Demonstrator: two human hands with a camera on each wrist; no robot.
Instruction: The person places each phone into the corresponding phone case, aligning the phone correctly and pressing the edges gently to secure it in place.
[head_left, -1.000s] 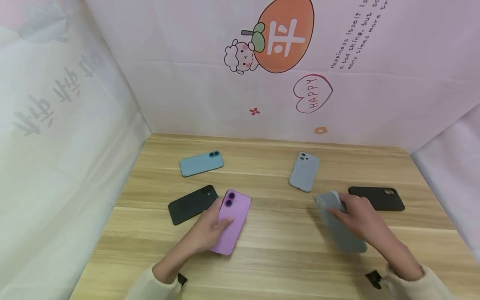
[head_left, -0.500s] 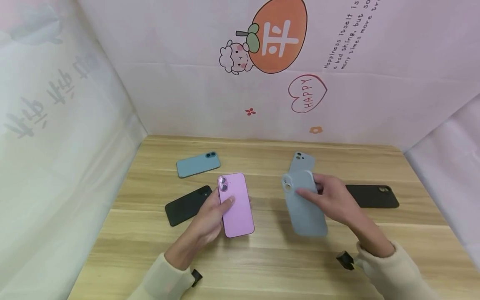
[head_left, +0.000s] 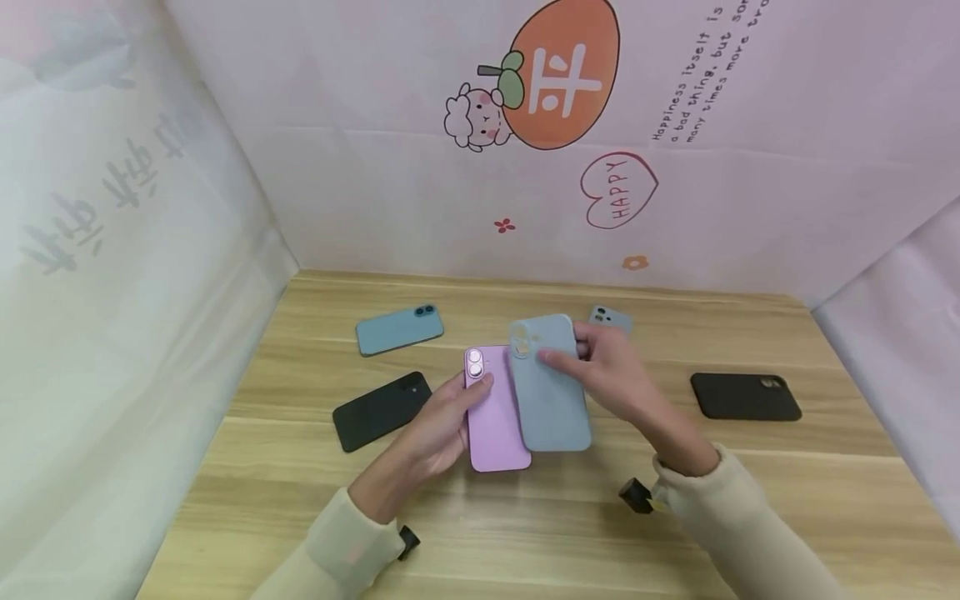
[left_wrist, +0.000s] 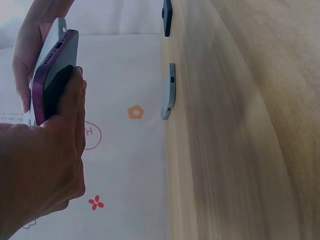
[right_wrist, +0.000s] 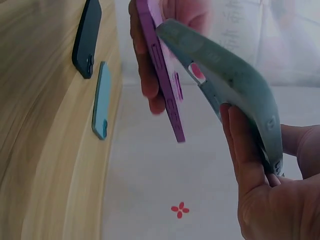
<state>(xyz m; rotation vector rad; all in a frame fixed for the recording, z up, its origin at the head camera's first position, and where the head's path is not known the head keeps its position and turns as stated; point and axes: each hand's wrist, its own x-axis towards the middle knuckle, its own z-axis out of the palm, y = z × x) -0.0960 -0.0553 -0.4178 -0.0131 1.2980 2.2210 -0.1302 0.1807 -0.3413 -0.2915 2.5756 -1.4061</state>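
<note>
My left hand (head_left: 438,429) grips a purple phone (head_left: 493,429) by its left side, thumb on the back near the camera lenses. A pale blue-grey phone case (head_left: 553,404) is in my right hand (head_left: 618,375), pinched by its upper right edge. In the head view the case overlaps the phone's right part, both raised off the table and roughly upright. From the right wrist view, the case (right_wrist: 235,75) tilts away from the phone (right_wrist: 161,70); their edges are close at one end, and whether they touch I cannot tell.
On the wooden table (head_left: 480,542), a light blue phone (head_left: 400,332) and a black phone (head_left: 381,412) lie at left. A grey-blue phone (head_left: 613,319) lies behind my right hand, partly hidden. A black phone case (head_left: 745,397) is at right. White cloth walls (head_left: 420,200) stand behind and beside.
My right hand has carried the pale case leftward and up to the purple phone. My left hand has moved slightly right and turned the phone more upright.
</note>
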